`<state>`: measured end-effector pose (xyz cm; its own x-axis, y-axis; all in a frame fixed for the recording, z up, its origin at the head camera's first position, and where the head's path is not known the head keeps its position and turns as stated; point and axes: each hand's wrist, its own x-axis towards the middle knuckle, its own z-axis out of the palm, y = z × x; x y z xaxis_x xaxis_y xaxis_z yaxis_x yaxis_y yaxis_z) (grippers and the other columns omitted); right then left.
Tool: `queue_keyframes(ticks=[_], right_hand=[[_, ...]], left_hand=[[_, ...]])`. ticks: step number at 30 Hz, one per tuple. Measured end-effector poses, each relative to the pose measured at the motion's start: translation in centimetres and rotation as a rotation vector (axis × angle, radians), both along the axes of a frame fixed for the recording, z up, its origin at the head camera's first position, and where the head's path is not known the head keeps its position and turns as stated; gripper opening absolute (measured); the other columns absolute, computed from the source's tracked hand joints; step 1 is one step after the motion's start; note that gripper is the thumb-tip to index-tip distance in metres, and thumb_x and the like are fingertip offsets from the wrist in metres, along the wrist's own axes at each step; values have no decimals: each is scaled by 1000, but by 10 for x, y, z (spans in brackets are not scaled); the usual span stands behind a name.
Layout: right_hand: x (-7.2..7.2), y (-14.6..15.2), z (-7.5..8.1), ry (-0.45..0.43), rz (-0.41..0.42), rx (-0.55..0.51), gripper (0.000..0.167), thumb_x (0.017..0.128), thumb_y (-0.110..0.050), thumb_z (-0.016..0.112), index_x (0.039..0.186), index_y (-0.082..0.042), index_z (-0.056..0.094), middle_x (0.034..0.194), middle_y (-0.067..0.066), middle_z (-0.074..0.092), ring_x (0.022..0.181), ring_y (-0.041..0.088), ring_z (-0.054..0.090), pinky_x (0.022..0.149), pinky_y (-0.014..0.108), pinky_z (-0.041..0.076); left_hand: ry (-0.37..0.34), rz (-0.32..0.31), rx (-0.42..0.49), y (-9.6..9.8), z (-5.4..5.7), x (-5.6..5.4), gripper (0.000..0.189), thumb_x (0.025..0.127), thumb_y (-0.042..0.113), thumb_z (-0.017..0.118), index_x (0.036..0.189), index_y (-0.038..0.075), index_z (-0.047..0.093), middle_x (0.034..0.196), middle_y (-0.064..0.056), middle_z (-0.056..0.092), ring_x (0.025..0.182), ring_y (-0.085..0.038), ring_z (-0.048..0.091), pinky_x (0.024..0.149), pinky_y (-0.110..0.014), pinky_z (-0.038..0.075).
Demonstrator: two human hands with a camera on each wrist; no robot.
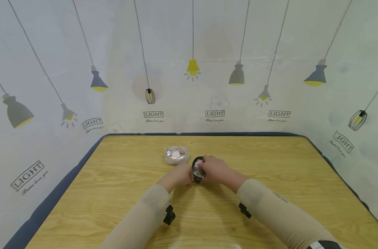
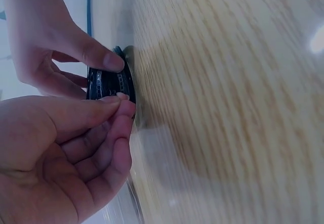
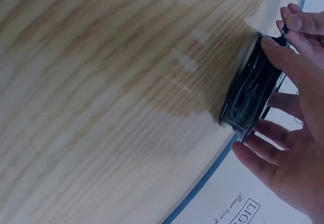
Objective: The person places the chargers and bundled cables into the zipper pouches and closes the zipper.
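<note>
A glossy black oval case (image 1: pixel 199 174) with a shiny, see-through-looking face stands on edge near the middle of the table. Two rows of small link-like trim run along its dark side (image 2: pixel 107 85) in the left wrist view. My right hand (image 1: pixel 216 167) grips it from the right, thumb on the near edge and fingers spread behind. From the left, my left hand (image 1: pixel 183 172) pinches a small dark bit at the case's end between thumb and forefinger, its other fingers curled. In the right wrist view the case (image 3: pixel 250 90) tilts close over the wood.
Just behind my left hand lies a clear oval plastic box (image 1: pixel 176 162) with white and pinkish contents. The wooden table (image 1: pixel 130 200) has a dark blue border. A pale backdrop (image 1: pixel 176 41) printed with hanging lamps rises around its back and sides.
</note>
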<state>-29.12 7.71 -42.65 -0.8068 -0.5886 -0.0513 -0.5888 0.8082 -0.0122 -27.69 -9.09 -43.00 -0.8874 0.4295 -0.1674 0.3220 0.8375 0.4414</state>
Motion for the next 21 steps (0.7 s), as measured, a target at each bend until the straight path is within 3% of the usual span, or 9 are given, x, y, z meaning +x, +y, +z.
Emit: queue_keyframes(ticks=[7,14,17,21], right_hand=[[3,-8,2,7,-74,-4,43,73,-44,84,99,-13,70,117,17,58,99,28,56,84,42,51],[2,-17,-3,10,-148,-16,46,75,-45,82,99,-8,72,107,16,58,93,28,55,80,42,52],[2,-20,-6,17,-170,-33,51,77,-46,80,103,-3,71,104,16,57,91,28,54,77,41,52],[2,-23,-7,39,-173,-41,56,78,-49,77,105,-1,70,104,16,56,90,28,53,76,39,53]], left_hand=[[99,-21,-1,-2,0,0,14,65,-7,77,66,6,73,60,3,63,55,-9,49,53,-21,44],[134,0,-9,-5,-2,1,14,64,-6,77,64,6,70,59,3,61,54,-11,49,52,-22,44],[103,40,33,-8,-2,1,13,66,-6,74,63,5,69,59,1,60,54,-12,49,51,-23,43],[12,128,120,-13,-6,0,13,71,-6,72,63,3,67,57,2,56,53,-12,46,48,-22,39]])
